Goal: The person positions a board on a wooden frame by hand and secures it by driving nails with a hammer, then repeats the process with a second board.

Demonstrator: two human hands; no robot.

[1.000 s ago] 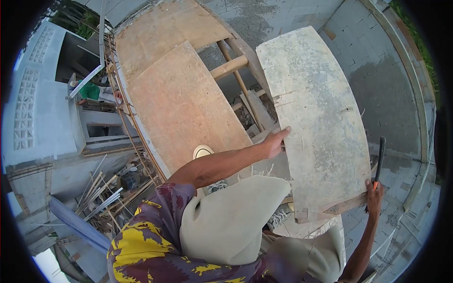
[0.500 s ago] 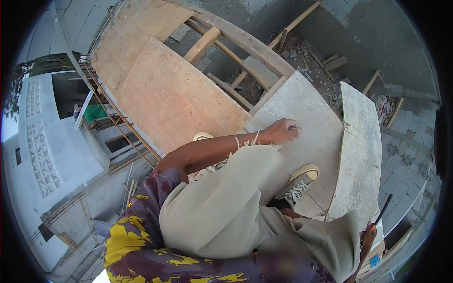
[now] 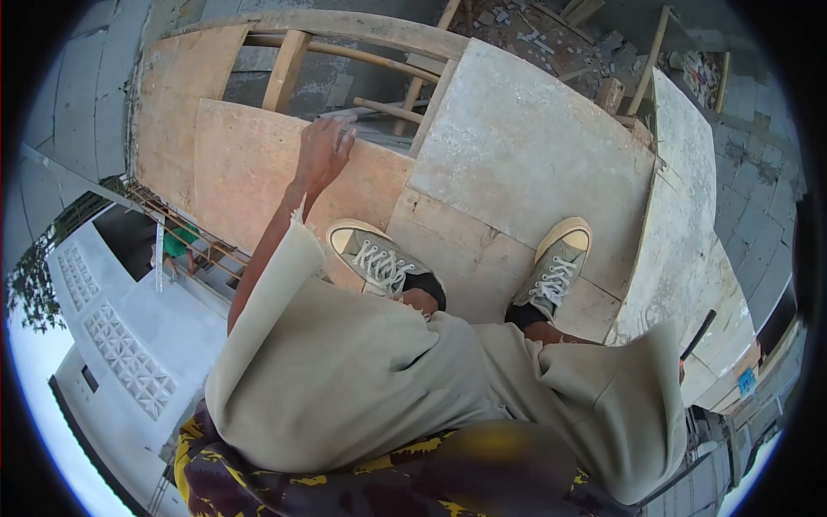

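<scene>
My left hand (image 3: 326,146) lies on the far edge of a brown plywood board (image 3: 250,172), fingers curled over that edge beside an open gap with wooden poles (image 3: 388,108). My right hand is almost wholly hidden behind my right knee at the lower right. Only the black bar with an orange grip (image 3: 698,333) that it holds pokes out there. Both my grey shoes (image 3: 379,258) (image 3: 556,267) stand on a grey cement-stained board (image 3: 517,146). A second grey board (image 3: 680,198) stands tilted on its edge to the right.
Another brown board (image 3: 172,95) lies further left on the scaffold. Rubble and timber (image 3: 560,34) lie on the ground far below. Rebar (image 3: 164,207) and a white building (image 3: 112,345) are beneath the platform's left edge, where a person in green (image 3: 177,241) stands.
My left hand left the grey board and moved up-left onto the brown plywood's far edge. My view tipped down, and both shoes now show on the grey board.
</scene>
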